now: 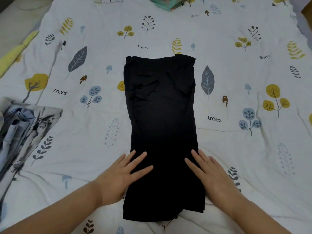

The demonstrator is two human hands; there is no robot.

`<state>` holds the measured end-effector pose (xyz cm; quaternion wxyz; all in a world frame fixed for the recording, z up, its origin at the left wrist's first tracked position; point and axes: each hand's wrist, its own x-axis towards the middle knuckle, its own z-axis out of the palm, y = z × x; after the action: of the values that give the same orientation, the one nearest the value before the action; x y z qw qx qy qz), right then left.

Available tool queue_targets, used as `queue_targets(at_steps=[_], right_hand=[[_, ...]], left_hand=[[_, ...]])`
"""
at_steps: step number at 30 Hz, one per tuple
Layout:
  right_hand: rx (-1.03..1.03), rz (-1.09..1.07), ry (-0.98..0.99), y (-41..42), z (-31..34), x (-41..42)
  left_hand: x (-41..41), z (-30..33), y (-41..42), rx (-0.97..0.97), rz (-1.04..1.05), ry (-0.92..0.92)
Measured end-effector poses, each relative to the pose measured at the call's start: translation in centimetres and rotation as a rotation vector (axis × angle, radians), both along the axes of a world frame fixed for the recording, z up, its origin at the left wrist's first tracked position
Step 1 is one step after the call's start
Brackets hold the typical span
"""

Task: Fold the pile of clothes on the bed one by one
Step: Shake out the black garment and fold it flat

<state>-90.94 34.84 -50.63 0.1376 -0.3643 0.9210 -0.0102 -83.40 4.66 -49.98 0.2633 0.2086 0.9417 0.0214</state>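
Black garment (162, 132): lying in the middle of the bed as a long narrow strip, its two sides folded inward over the centre; the folded-in sleeves are showing as creases in the upper half, and the lower hem is sitting closest to the person.
Left hand (121, 176): lying flat, fingers straight and spread, the fingertips resting on the left edge of the black garment near its lower part while the palm is sitting on the sheet just beside it.
Right hand (211, 174): lying flat in the same way, fingers straight and slightly fanned, pressing on the right edge of the black garment, with the outer side of the hand over the sheet.
Bed sheet (76, 141): white cloth printed with leaves, mushrooms and the word "trees", covering the whole bed and wrinkling around the arms.
Pile of clothes (20, 125): sitting at the left edge of the bed, well apart from the black garment; grey, white and pale blue fabrics are bunching together there.
Folded stack (168, 2): lying at the far edge of the bed, teal and pink cloth, partly cut off by the frame.
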Motion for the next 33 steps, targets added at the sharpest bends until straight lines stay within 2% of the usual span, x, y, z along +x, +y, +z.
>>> queue_targets(at_steps=[3, 7, 9, 11, 16, 19, 22, 24, 29, 33], right_hand=[[0.072, 0.085, -0.038, 1.4, -0.7, 0.0], [-0.043, 0.11, -0.113, 1.0, -1.0, -0.2], [-0.141, 0.088, -0.155, 0.4, -1.1, -0.1], [-0.266, 0.01, -0.217, -0.4, -0.9, -0.1], [-0.655, -0.407, -0.706, -2.4, 2.1, -2.2], [-0.829, -0.575, -0.789, -3.7, 4.3, -5.3], [-0.936, -0.629, -0.805, -5.0, 5.8, -9.2], [-0.999, -0.679, -0.882, -6.1, 6.3, -12.0], [-1.076, -0.804, -0.935, -8.7, 6.3, -18.0], [-1.159, -0.925, -1.003, -10.6, 6.3, -21.7]], left_hand=[[0.9, -0.6, -0.2, -0.015, -0.025, -0.043], [0.6, 0.0, 0.9, 0.112, 0.137, -0.064], [0.3, 0.5, 1.3, 0.268, 0.3, -0.151], [-0.5, 0.9, 1.5, 0.385, 0.376, -0.187], [-3.4, 2.6, 0.6, 0.864, 0.701, -0.41], [-6.4, 4.7, -0.4, 1.199, 0.897, -0.539], [-10.3, 6.0, -1.5, 1.31, 0.964, -0.433], [-12.8, 6.2, -2.1, 1.331, 1.018, -0.362], [-18.3, 6.7, -2.6, 1.408, 1.264, -0.304], [-21.7, 6.5, -3.6, 1.521, 1.386, -0.329]])
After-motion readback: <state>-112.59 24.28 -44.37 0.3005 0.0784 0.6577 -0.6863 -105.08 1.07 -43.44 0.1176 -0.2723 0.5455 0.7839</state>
